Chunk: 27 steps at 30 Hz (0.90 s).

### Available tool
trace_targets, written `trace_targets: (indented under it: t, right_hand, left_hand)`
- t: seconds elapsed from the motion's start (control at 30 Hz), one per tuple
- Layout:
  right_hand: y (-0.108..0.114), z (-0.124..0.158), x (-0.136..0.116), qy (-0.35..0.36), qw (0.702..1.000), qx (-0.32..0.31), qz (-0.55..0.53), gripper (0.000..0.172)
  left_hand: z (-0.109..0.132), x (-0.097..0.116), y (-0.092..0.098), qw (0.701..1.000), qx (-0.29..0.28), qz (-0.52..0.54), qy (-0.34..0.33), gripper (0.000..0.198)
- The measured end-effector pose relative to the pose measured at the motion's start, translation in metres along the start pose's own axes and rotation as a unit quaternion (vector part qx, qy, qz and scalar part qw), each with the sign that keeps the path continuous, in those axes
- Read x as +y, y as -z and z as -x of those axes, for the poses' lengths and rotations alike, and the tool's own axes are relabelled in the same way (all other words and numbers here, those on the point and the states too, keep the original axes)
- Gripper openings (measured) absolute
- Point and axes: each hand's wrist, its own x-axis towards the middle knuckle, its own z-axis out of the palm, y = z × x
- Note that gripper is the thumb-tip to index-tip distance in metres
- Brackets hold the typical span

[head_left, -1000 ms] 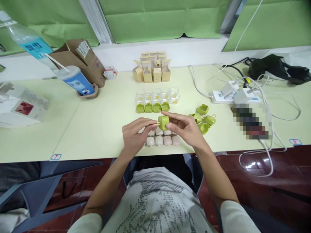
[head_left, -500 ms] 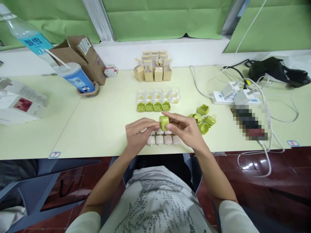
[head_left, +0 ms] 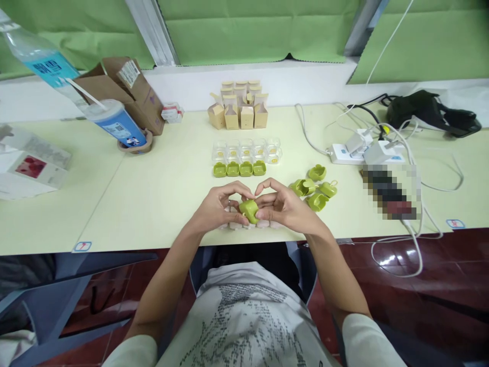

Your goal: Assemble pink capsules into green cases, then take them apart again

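A small green plastic cup-shaped piece (head_left: 249, 211) is held between both hands above the near side of the table, tilted, with a small loop at its lower left. My left hand (head_left: 218, 208) grips it from the left with bent fingers and thumb. On the other side, my right hand (head_left: 288, 208) pinches it between thumb and fingers. Below the hands are rows of pale pink-white rounded pieces (head_left: 263, 224), mostly covered. Several green scalloped cups (head_left: 246, 168) stand in a row beyond. More loose green pieces (head_left: 317, 202) lie right of my right hand.
Clear plastic containers with yellow marks (head_left: 246, 151) stand behind the green row, with small open cardboard boxes (head_left: 247, 116) farther back. To the right are a power strip (head_left: 346, 154), cables and a black device (head_left: 428, 113). A blue cup (head_left: 121, 130) and a brown carton (head_left: 143, 97) stand left.
The green piece has moved slightly down and left and is now tilted. My left fingers have come round it, and both hands' fingers are more arched.
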Motion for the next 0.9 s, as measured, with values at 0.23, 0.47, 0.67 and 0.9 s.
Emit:
trace_targets:
  t: [0.23,0.47,0.67,0.9]
  right_hand:
    - [-0.002,-0.001,-0.001,-0.009,1.000,-0.012,0.005,0.042]
    - [-0.007,-0.010,0.011,0.053,0.995,0.086,0.008,0.040]
    - [-0.004,-0.013,0.014,0.050,0.988,0.144,-0.013,0.038]
    - [-0.001,-0.018,0.012,0.027,0.993,0.107,-0.049,0.031]
  left_hand:
    - [0.001,0.002,-0.003,0.998,-0.004,0.042,0.043,0.055]
    - [-0.001,-0.001,0.004,0.998,0.056,0.018,-0.016,0.063]
    - [0.000,-0.007,0.007,0.995,0.095,0.022,0.000,0.060]
    - [-0.001,-0.007,0.010,0.997,0.075,-0.008,-0.031,0.054]
